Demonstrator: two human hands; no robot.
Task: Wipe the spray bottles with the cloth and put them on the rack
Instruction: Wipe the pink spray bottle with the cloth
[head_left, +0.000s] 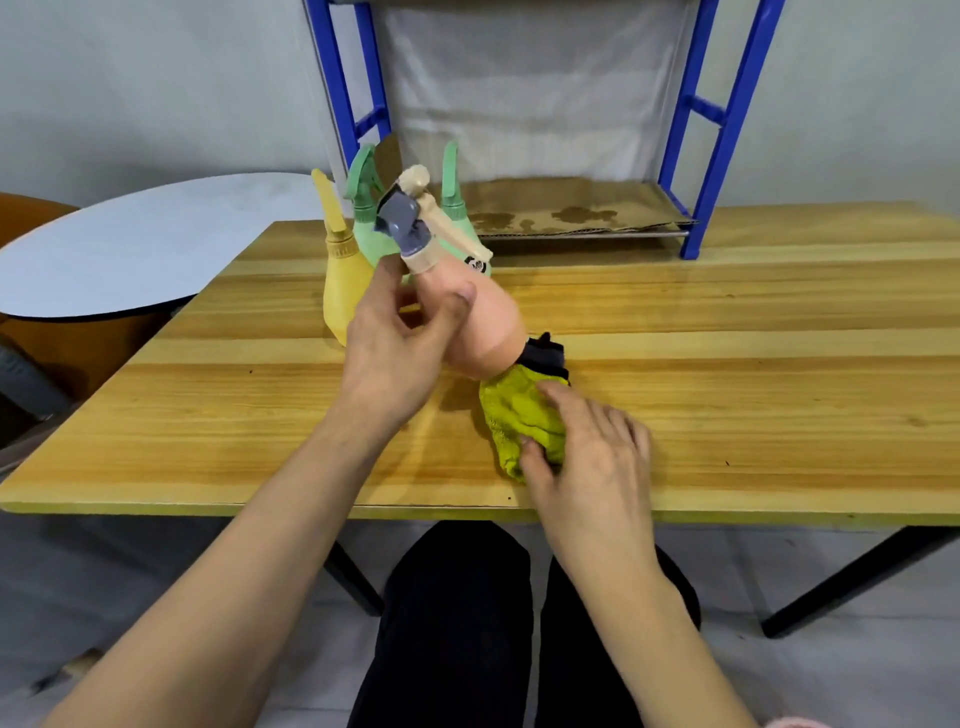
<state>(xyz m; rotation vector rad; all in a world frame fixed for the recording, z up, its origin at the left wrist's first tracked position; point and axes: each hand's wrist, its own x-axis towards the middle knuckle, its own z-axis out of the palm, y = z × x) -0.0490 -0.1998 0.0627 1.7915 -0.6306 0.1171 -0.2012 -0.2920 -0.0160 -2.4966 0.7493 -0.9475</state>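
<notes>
My left hand (395, 343) grips a pink spray bottle (485, 322) with a grey and beige trigger head, tilted over the wooden table (727, 364). Its base touches a yellow-green cloth (519, 421) with a dark edge, which my right hand (592, 457) holds against the tabletop. Behind stand a yellow spray bottle (340, 280) and two green spray bottles (371, 228), (457, 218), partly hidden by the pink one. The blue rack (722, 135) stands at the table's back edge; its lowest shelf, lined with stained cardboard (566, 210), holds no bottles.
A round grey-white table (130, 244) stands to the left of the wooden table. A white sheet hangs behind the rack. My dark-trousered legs (467, 623) are below the table's front edge, with black table legs on either side.
</notes>
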